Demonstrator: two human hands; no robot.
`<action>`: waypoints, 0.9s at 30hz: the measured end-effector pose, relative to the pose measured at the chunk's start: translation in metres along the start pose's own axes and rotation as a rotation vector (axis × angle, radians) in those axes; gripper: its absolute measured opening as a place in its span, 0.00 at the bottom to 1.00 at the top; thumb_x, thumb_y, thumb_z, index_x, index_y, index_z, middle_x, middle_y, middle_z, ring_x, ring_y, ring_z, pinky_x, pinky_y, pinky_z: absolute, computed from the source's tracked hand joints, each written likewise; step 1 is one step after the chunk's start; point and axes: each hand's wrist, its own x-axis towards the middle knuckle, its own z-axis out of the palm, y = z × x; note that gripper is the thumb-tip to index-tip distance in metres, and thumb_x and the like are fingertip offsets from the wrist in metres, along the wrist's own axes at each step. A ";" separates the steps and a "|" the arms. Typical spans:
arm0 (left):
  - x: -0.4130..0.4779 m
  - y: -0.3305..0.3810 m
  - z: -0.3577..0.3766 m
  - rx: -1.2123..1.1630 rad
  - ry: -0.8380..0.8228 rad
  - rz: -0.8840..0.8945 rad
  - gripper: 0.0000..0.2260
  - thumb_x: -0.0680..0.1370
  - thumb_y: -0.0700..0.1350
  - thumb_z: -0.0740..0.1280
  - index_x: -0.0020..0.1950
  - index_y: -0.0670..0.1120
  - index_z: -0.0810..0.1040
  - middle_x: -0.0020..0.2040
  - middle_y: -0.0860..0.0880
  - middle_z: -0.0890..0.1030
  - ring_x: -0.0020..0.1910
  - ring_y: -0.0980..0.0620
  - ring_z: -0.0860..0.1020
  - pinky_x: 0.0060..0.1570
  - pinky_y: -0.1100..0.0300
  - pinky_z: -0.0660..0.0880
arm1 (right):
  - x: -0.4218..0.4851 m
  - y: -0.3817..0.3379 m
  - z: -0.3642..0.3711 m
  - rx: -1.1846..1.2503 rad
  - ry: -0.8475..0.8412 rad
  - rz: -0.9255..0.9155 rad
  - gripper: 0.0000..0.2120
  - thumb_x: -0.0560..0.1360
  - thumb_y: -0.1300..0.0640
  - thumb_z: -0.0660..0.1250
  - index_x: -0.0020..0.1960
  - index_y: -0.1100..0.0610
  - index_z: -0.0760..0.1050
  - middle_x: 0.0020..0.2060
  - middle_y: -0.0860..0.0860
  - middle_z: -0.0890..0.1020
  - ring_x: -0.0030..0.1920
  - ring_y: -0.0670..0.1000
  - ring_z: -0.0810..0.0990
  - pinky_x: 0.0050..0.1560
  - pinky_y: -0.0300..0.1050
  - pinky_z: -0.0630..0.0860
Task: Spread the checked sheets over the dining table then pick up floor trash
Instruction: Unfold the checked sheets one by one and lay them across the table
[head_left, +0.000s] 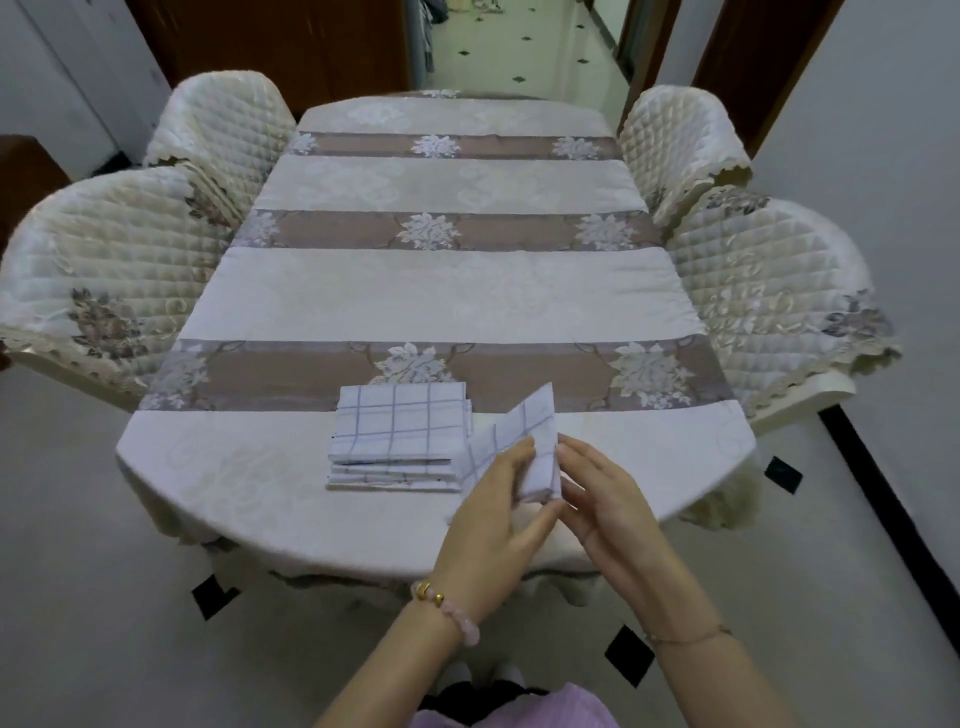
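checked cloth (535, 447), folded and lifted off the table, is pinched between both hands; its lower edge is hidden behind the fingers. left hand (496, 512) grips the near side, right hand (605, 501) fingers curl loosely against its right edge. stack of folded sheets (397, 441) lies just left, on the dining table (441, 291).
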 end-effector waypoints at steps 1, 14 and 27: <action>0.000 0.003 0.000 -0.056 0.017 -0.032 0.23 0.75 0.52 0.67 0.68 0.51 0.68 0.69 0.58 0.71 0.67 0.65 0.69 0.66 0.66 0.67 | -0.003 0.000 0.000 -0.012 -0.014 -0.005 0.09 0.77 0.63 0.62 0.53 0.60 0.80 0.46 0.54 0.85 0.45 0.50 0.84 0.42 0.39 0.80; 0.010 0.010 -0.037 -0.373 0.264 -0.174 0.09 0.78 0.45 0.63 0.41 0.42 0.73 0.36 0.44 0.76 0.36 0.50 0.73 0.38 0.52 0.71 | -0.006 -0.021 -0.023 -0.116 0.171 -0.042 0.07 0.76 0.64 0.63 0.41 0.56 0.76 0.30 0.49 0.78 0.30 0.44 0.75 0.32 0.34 0.76; 0.006 -0.034 -0.074 -0.654 -0.160 -0.565 0.18 0.67 0.53 0.74 0.53 0.46 0.79 0.49 0.48 0.85 0.49 0.47 0.83 0.48 0.52 0.80 | 0.015 -0.042 -0.050 -0.088 0.238 -0.054 0.11 0.77 0.59 0.64 0.56 0.64 0.78 0.48 0.58 0.84 0.40 0.50 0.84 0.34 0.40 0.80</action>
